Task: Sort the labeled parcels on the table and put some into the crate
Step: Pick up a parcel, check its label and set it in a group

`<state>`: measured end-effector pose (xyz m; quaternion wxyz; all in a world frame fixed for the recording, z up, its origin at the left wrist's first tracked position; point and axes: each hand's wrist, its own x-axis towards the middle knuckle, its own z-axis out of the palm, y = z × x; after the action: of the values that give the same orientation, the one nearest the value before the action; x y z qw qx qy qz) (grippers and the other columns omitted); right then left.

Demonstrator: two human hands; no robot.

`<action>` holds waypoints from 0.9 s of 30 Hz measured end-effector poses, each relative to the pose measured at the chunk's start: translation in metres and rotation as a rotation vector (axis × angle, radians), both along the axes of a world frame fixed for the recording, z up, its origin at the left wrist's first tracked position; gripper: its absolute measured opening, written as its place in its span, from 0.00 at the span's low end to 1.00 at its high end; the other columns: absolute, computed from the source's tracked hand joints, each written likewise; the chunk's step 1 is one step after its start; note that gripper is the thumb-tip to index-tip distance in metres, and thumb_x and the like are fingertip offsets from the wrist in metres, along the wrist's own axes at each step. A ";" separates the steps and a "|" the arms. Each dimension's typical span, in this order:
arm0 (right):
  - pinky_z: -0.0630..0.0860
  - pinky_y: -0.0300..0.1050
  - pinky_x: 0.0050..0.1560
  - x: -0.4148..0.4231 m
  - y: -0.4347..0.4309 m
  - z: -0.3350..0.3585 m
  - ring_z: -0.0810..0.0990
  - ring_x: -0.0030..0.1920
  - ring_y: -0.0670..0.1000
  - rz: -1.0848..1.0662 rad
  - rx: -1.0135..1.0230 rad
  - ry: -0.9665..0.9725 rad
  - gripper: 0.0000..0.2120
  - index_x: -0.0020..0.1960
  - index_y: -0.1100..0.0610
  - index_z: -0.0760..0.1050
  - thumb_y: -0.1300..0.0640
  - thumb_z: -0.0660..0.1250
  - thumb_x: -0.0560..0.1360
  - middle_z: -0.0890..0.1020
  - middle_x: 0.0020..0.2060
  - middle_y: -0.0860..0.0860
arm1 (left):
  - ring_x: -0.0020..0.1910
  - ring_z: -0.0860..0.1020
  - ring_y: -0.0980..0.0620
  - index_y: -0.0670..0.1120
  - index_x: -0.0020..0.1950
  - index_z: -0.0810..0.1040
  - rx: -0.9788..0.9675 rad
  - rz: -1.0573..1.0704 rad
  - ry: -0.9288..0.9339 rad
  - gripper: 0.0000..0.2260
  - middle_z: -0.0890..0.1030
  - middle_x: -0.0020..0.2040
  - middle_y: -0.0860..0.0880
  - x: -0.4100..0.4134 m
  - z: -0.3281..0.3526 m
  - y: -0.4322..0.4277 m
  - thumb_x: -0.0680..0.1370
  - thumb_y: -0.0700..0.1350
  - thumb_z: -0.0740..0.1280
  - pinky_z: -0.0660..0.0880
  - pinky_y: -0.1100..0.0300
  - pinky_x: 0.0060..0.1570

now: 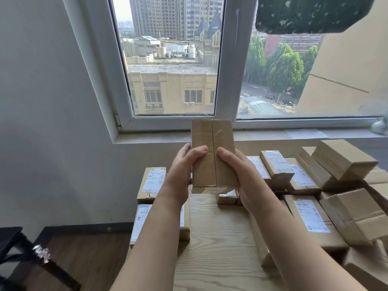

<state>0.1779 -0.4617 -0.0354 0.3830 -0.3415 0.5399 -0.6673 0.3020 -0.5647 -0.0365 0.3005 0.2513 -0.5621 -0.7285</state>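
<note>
Both hands hold one brown cardboard parcel (213, 143) upright above the table, its taped seam side facing me; no label shows on it. My left hand (182, 171) grips its left edge with the thumb across the front. My right hand (237, 175) grips its right edge, thumb on the front. Below lie several labeled parcels: two at the table's left edge (152, 181) (142, 221), and a pile on the right (277, 164) (310, 217). No crate is in view.
The light wooden table (216, 238) has a bare strip down its middle. A window and its sill (273, 133) stand behind. Unlabeled boxes (344, 158) are stacked at the far right. A dark chair or bag (25, 255) is on the floor at left.
</note>
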 end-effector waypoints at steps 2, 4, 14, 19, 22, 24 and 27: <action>0.75 0.66 0.67 0.001 0.000 0.001 0.83 0.61 0.59 0.002 0.003 0.003 0.20 0.64 0.52 0.81 0.45 0.70 0.75 0.85 0.58 0.56 | 0.63 0.80 0.39 0.49 0.64 0.80 -0.001 0.004 0.003 0.28 0.83 0.61 0.42 0.001 0.001 0.000 0.68 0.59 0.73 0.72 0.33 0.66; 0.75 0.65 0.67 0.001 0.001 0.002 0.83 0.61 0.59 0.002 0.011 0.007 0.20 0.63 0.53 0.82 0.46 0.70 0.75 0.85 0.58 0.56 | 0.63 0.80 0.39 0.49 0.64 0.80 -0.004 0.009 -0.005 0.27 0.83 0.61 0.42 0.002 0.002 0.001 0.68 0.59 0.73 0.72 0.33 0.66; 0.75 0.60 0.67 0.002 0.003 -0.001 0.82 0.62 0.53 0.013 0.077 0.014 0.31 0.66 0.45 0.79 0.27 0.64 0.72 0.84 0.60 0.49 | 0.60 0.82 0.41 0.46 0.64 0.81 0.124 0.046 0.051 0.27 0.84 0.61 0.41 0.007 0.005 0.000 0.69 0.58 0.75 0.75 0.39 0.66; 0.79 0.50 0.53 -0.001 0.001 -0.004 0.86 0.53 0.51 -0.077 0.200 -0.055 0.26 0.63 0.48 0.80 0.32 0.60 0.77 0.87 0.52 0.51 | 0.52 0.83 0.45 0.44 0.60 0.83 0.235 -0.010 0.125 0.18 0.86 0.52 0.43 0.009 0.009 0.005 0.75 0.54 0.71 0.77 0.47 0.59; 0.78 0.44 0.48 -0.003 0.002 -0.001 0.86 0.53 0.50 -0.205 0.157 -0.037 0.21 0.63 0.51 0.79 0.38 0.65 0.79 0.87 0.54 0.51 | 0.55 0.83 0.44 0.44 0.65 0.80 0.188 0.029 0.064 0.19 0.85 0.57 0.42 0.004 0.006 0.001 0.78 0.53 0.70 0.80 0.48 0.53; 0.77 0.41 0.48 -0.005 0.004 -0.001 0.84 0.56 0.49 -0.301 0.119 -0.001 0.22 0.68 0.52 0.75 0.45 0.70 0.78 0.84 0.57 0.51 | 0.54 0.83 0.46 0.47 0.68 0.76 0.118 0.151 -0.007 0.16 0.84 0.59 0.44 0.001 0.002 -0.002 0.80 0.48 0.68 0.79 0.51 0.48; 0.76 0.34 0.44 -0.005 0.009 -0.002 0.82 0.55 0.45 -0.332 0.098 0.126 0.21 0.68 0.49 0.73 0.51 0.73 0.77 0.82 0.54 0.46 | 0.58 0.81 0.49 0.51 0.71 0.74 0.037 0.247 -0.079 0.15 0.81 0.64 0.48 -0.003 -0.001 -0.002 0.84 0.48 0.63 0.78 0.54 0.52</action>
<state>0.1727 -0.4529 -0.0379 0.2492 -0.2696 0.6436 -0.6715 0.2989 -0.5667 -0.0374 0.3610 0.3526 -0.5245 -0.6857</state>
